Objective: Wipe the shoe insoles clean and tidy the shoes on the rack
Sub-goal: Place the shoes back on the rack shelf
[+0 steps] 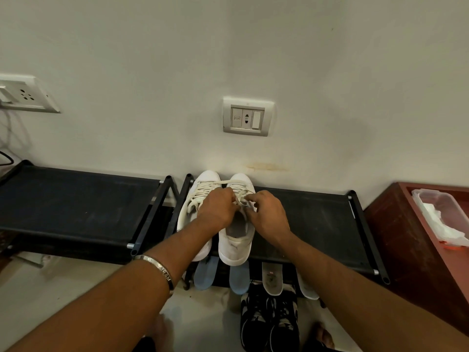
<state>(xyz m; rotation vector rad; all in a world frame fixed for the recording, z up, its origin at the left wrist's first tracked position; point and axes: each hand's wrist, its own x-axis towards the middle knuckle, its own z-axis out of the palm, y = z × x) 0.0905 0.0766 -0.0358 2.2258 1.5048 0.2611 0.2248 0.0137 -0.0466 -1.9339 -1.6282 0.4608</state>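
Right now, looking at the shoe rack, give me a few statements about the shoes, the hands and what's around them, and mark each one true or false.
1. Both hands, left hand and right hand, work the laces of the right-side white sneaker. True.
2. The white sneakers stand on the floor. False: they sit on the black rack, toes toward the wall.
3. A pair of black sneakers is on the floor below the rack. True.
4. The blue insoles lie on top of the rack. False: they lean below its front edge.
5. The left wrist carries a metal bangle. True.
6. The clear plastic container sits on the rack. False: it rests on the reddish-brown cabinet beside it.
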